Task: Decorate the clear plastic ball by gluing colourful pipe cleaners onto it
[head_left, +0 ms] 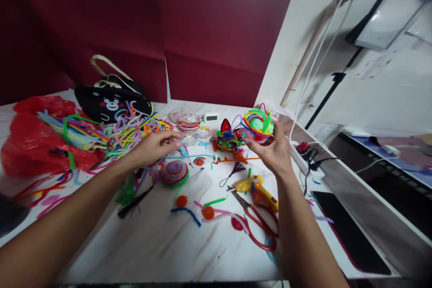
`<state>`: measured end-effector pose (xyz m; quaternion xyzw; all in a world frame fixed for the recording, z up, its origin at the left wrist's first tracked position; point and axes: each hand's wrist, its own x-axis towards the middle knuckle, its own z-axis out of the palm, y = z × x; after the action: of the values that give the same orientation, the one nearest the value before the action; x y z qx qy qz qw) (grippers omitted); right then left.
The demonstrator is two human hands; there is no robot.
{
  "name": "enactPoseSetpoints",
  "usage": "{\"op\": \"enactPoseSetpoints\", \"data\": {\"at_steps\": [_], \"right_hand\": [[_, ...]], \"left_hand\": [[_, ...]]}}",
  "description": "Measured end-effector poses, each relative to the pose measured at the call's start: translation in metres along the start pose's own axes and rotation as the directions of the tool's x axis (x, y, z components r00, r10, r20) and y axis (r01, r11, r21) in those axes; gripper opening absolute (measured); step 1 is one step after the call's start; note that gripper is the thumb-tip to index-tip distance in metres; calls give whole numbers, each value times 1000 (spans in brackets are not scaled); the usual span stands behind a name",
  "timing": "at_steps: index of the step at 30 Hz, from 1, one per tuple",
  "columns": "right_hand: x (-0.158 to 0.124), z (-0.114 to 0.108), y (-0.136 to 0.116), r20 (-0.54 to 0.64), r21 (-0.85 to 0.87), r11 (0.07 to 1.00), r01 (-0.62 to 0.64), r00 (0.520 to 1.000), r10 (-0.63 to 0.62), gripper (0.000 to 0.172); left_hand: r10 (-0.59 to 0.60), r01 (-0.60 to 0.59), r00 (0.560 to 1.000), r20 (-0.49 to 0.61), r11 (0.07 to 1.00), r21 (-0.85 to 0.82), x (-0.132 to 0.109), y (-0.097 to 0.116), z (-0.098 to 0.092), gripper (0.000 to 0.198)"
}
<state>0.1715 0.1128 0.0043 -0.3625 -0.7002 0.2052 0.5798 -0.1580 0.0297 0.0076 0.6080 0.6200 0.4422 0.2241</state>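
In the head view, the right hand [276, 150] pinched one bright ball [257, 124] between thumb and fingers, at the back right of the table [151, 247]. The left hand [153, 146] was near one stripy ball [174, 173], its fingers bent close together; I could not tell if it pinched anything. One white clock [211, 118] had numbers too small to read for sure. One black bag [89, 101] had a bear face [112, 105]. Nearer lay two orange dots [208, 212], one red dot [238, 222], one pair of scissors [247, 207] and one yellow glue gun [245, 185].
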Motion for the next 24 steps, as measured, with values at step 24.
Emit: {"op": "enactPoseSetpoints", "data": {"at_steps": [24], "right_hand": [[-37, 34, 0, 231, 79, 996, -35, 973, 16, 75]], "left_hand": [[-237, 235, 971, 4, 960, -152, -24, -3, -5, 64]]}}
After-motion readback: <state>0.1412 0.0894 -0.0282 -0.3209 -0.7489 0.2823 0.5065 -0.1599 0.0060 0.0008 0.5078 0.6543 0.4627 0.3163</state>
